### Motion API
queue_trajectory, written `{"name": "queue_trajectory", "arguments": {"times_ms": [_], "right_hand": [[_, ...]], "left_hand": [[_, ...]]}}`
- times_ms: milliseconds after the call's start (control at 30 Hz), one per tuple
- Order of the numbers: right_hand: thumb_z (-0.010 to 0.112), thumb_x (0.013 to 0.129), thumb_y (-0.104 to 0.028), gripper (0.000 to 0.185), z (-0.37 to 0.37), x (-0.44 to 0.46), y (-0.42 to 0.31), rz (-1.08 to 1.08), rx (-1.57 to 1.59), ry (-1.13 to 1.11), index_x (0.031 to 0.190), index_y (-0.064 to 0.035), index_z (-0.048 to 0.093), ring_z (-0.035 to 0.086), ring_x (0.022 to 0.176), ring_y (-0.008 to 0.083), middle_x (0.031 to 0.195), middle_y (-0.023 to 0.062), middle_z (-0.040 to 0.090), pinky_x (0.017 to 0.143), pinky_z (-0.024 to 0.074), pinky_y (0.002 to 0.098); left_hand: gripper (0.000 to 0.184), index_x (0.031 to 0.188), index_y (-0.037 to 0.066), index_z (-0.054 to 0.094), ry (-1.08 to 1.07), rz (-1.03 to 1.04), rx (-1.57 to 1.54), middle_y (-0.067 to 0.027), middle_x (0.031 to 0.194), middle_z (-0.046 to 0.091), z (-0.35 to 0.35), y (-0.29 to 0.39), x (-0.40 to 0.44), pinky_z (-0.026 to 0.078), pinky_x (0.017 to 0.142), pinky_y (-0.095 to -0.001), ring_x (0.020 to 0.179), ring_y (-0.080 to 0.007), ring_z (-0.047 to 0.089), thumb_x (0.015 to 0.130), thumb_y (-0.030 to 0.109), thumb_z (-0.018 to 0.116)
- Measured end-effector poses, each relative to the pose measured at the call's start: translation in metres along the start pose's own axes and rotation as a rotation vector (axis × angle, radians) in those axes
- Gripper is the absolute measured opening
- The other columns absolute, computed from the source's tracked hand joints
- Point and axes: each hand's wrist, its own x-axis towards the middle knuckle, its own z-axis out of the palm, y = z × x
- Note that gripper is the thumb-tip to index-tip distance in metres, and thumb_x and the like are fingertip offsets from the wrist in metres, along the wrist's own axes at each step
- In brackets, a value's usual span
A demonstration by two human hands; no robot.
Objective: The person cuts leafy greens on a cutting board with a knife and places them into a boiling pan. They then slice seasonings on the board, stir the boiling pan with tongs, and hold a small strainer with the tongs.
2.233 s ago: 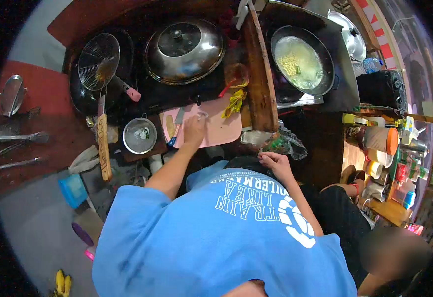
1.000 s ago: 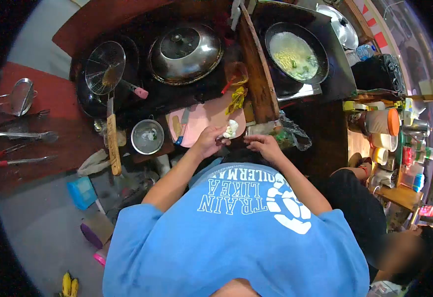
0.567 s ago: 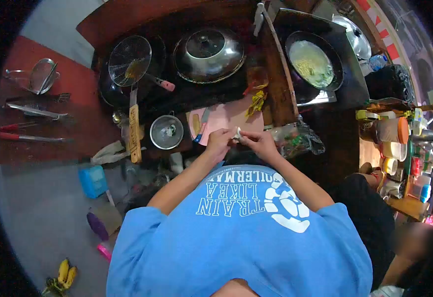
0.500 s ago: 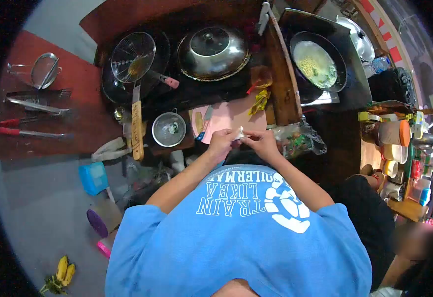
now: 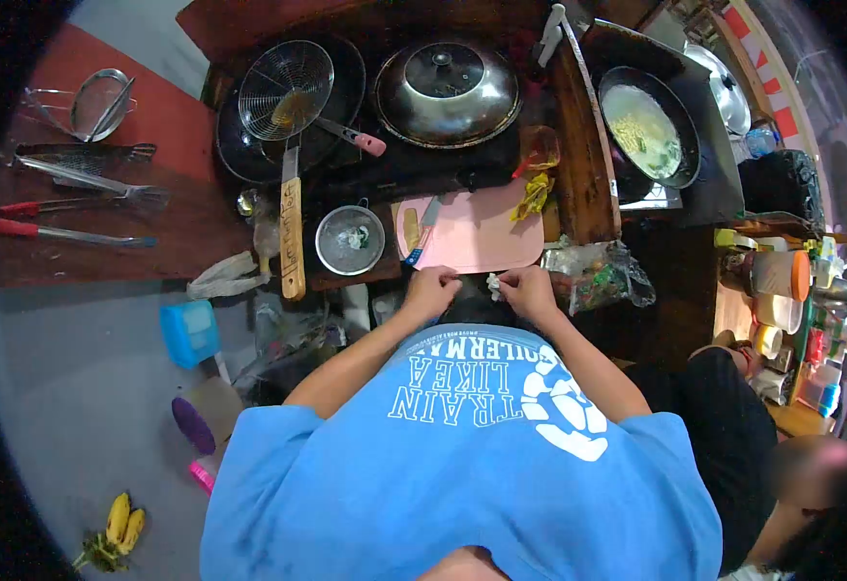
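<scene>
My right hand pinches a small white piece just below the pink cutting board. My left hand is a little apart from it, fingers curled together at the board's lower edge; what it holds, if anything, is too small to name. A knife with a blue-patterned handle lies on the board's left part. Left of the board sits a small strainer with white and green bits inside. A plastic bag with green and red contents lies right of my right hand.
A lidded wok stands behind the board. A wire skimmer rests over another pan. Beyond a wooden divider, a pan holds pale liquid with yellow pieces. Tongs lie at far left. A person's dark-clothed leg is at right.
My hands were together on the white piece and have now moved apart, with the piece in my right hand. Earlier my left hand reached onto the board. The view has shifted.
</scene>
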Motion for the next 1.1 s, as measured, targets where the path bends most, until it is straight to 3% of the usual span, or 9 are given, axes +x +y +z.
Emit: {"name": "queue_trajectory", "arguments": {"times_ms": [33, 67, 133, 233, 433, 533, 733, 833, 1100], "right_hand": [[0.075, 0.083, -0.013, 0.015, 0.002, -0.001, 0.002, -0.033, -0.063, 0.032, 0.090, 0.0003, 0.077, 0.070, 0.062, 0.0149, 0.073, 0.0109, 0.074, 0.062, 0.0549, 0.0309], [0.075, 0.083, -0.013, 0.015, 0.004, -0.002, 0.005, -0.030, -0.066, 0.031, 0.090, 0.0003, 0.077, 0.070, 0.062, 0.0149, 0.073, 0.0109, 0.074, 0.062, 0.0549, 0.0309], [0.076, 0.079, -0.019, 0.017, 0.008, -0.003, 0.008, 0.159, 0.062, 0.019, 0.090, -0.0065, 0.079, 0.073, 0.073, 0.0275, 0.082, 0.0155, 0.074, 0.072, 0.0572, 0.0369], [0.076, 0.080, -0.020, 0.018, 0.006, -0.003, 0.001, 0.125, -0.030, 0.057, 0.091, -0.0058, 0.079, 0.073, 0.076, 0.0294, 0.083, 0.0155, 0.074, 0.075, 0.0573, 0.0365], [0.074, 0.082, -0.019, 0.019, 0.019, 0.023, 0.005, 0.112, 0.008, 0.141, 0.094, -0.0051, 0.078, 0.073, 0.078, 0.0309, 0.086, 0.0167, 0.074, 0.074, 0.0564, 0.0384], [0.072, 0.083, -0.019, 0.020, 0.037, 0.061, 0.024, 0.094, 0.008, 0.167, 0.094, -0.0047, 0.078, 0.072, 0.079, 0.0320, 0.086, 0.0183, 0.073, 0.075, 0.0556, 0.0404], [0.070, 0.083, -0.019, 0.019, 0.074, 0.132, 0.010, -0.005, -0.022, 0.143, 0.097, -0.0076, 0.077, 0.069, 0.084, 0.0362, 0.091, 0.0192, 0.072, 0.078, 0.0545, 0.0431], [0.071, 0.082, -0.016, 0.019, 0.093, 0.140, 0.011, -0.333, -0.198, 0.082, 0.095, -0.0035, 0.075, 0.067, 0.084, 0.0354, 0.094, 0.0183, 0.067, 0.075, 0.0532, 0.0451], [0.069, 0.081, -0.014, 0.014, 0.106, 0.162, -0.014, -0.474, -0.139, 0.152, 0.092, -0.0058, 0.074, 0.067, 0.085, 0.0364, 0.092, 0.0150, 0.067, 0.074, 0.0532, 0.0459]], "left_hand": [[0.029, 0.107, 0.000, 0.074, 0.227, 0.092, 0.247, -0.0180, 0.096, 0.074, -0.004, -0.005, 0.001, 0.057, 0.080, -0.0449, 0.088, -0.0343, 0.071, 0.085, 0.017, 0.070], [0.040, 0.121, 0.005, 0.068, 0.300, 0.081, 0.283, -0.0239, 0.105, 0.070, -0.011, -0.011, 0.002, 0.055, 0.083, -0.0537, 0.098, -0.0427, 0.067, 0.082, 0.015, 0.069], [0.048, 0.134, 0.008, 0.057, 0.325, 0.054, 0.621, -0.0236, 0.110, 0.068, -0.022, -0.020, 0.018, 0.055, 0.083, -0.0536, 0.103, -0.0416, 0.066, 0.087, 0.014, 0.063], [0.050, 0.134, 0.007, 0.053, 0.280, 0.024, 0.704, -0.0218, 0.096, 0.068, -0.025, -0.049, 0.048, 0.054, 0.084, -0.0539, 0.100, -0.0396, 0.067, 0.086, 0.016, 0.064], [0.039, 0.130, 0.009, 0.056, 0.148, 0.003, 0.680, -0.0225, 0.095, 0.071, -0.024, -0.043, 0.055, 0.057, 0.073, -0.0557, 0.083, -0.0438, 0.071, 0.091, 0.012, 0.053], [0.039, 0.128, 0.009, 0.058, 0.251, 0.002, 0.660, -0.0220, 0.087, 0.071, -0.025, -0.042, 0.027, 0.056, 0.070, -0.0562, 0.081, -0.0430, 0.071, 0.089, 0.012, 0.057], [0.035, 0.120, 0.007, 0.058, 0.316, -0.102, 0.444, -0.0237, 0.091, 0.069, -0.048, -0.071, -0.041, 0.052, 0.072, -0.0558, 0.083, -0.0455, 0.067, 0.086, 0.013, 0.064], [0.034, 0.119, 0.006, 0.060, 0.372, -0.045, 0.374, -0.0245, 0.093, 0.068, -0.052, -0.075, -0.073, 0.052, 0.073, -0.0544, 0.085, -0.0467, 0.065, 0.086, 0.010, 0.064], [0.041, 0.127, 0.002, 0.059, 0.429, -0.110, 0.233, -0.0241, 0.110, 0.068, -0.056, -0.077, -0.114, 0.054, 0.084, -0.0479, 0.099, -0.0436, 0.066, 0.087, 0.011, 0.065]]}}
